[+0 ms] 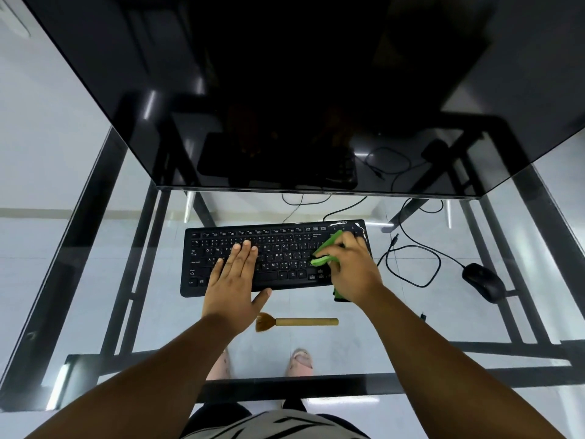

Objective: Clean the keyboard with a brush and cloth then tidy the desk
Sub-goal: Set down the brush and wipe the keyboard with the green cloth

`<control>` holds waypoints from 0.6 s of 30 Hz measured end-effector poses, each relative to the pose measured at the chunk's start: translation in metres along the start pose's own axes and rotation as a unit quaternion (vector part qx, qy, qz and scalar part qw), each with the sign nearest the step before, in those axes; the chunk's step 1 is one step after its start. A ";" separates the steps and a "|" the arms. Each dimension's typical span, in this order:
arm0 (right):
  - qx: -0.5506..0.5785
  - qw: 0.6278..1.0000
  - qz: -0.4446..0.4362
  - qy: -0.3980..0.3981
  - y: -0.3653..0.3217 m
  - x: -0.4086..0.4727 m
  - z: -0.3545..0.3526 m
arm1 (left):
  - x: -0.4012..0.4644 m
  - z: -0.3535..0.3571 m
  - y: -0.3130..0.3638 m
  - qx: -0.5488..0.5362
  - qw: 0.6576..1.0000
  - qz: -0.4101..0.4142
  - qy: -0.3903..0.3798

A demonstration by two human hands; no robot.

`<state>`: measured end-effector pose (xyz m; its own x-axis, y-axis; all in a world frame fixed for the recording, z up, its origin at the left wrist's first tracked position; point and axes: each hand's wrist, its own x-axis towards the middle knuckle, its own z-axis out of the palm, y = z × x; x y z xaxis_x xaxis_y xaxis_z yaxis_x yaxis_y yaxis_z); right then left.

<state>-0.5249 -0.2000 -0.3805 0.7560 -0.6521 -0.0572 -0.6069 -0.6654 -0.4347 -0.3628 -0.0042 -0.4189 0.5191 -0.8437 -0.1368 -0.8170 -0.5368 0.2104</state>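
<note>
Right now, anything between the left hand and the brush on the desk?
Nothing visible. The brush lies alone on the glass desk, just nearer the person than the keyboard, beside the left hand, which rests flat on the keys.

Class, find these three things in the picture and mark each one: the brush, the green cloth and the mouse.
brush (305, 321), head view, on the middle of its wooden handle.
green cloth (327, 245), head view, on the fold showing above the fingers.
mouse (482, 281), head view, on the middle of its back.
</note>
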 end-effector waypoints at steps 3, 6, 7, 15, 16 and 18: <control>-0.002 0.999 0.046 0.026 -0.002 0.004 0.000 | 0.000 0.001 -0.001 -0.001 1.000 0.000 -0.001; 0.014 0.999 0.017 0.028 -0.008 0.000 0.007 | -0.001 0.002 0.001 -0.004 1.000 -0.003 -0.003; 0.016 1.000 -0.002 0.018 -0.007 -0.001 0.008 | -0.001 0.002 0.001 -0.003 1.000 -0.002 -0.004; 0.068 0.988 0.103 0.093 0.008 0.001 0.002 | -0.001 -0.002 0.002 -0.011 1.000 -0.002 -0.006; 0.084 0.987 0.095 0.102 0.005 0.001 0.006 | -0.001 -0.001 0.001 -0.010 1.000 -0.001 -0.004; 0.076 0.992 0.059 0.076 -0.002 0.001 0.014 | -0.001 -0.001 0.000 -0.004 1.000 0.001 -0.007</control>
<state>-0.5192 -0.1944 -0.3919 0.6295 -0.7768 0.0160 -0.6354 -0.5265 -0.5649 -0.3632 -0.0039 -0.4182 0.5134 -0.8451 -0.1489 -0.8164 -0.5345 0.2187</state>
